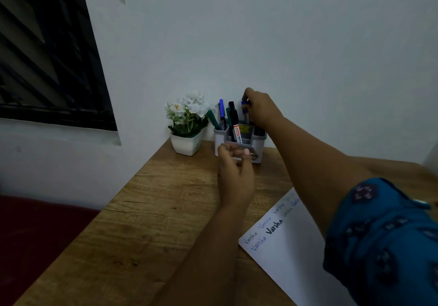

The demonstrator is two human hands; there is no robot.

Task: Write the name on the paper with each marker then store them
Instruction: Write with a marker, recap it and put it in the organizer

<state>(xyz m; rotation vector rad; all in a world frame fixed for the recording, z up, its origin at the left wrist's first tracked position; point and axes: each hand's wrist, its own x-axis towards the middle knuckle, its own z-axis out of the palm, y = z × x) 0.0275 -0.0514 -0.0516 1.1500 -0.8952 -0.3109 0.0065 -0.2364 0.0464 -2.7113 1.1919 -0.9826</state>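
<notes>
Storing step: right hand (258,106) pinches blue-capped marker (244,109) above grey plastic compartmented holder (239,148) at twelve o'clock, left hand (234,175) loosely curled, holding nothing; next, lower it in.

We cannot read the organizer (239,150) label, which the left hand (234,175) partly covers. The paper (291,253) runs off the bottom edge. The right hand (260,109) hides most of the blue-capped marker (244,106).

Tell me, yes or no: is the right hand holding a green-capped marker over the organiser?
No: the right hand pinches a blue-capped marker above the grey organiser; the green-capped marker stands in it already.
</notes>
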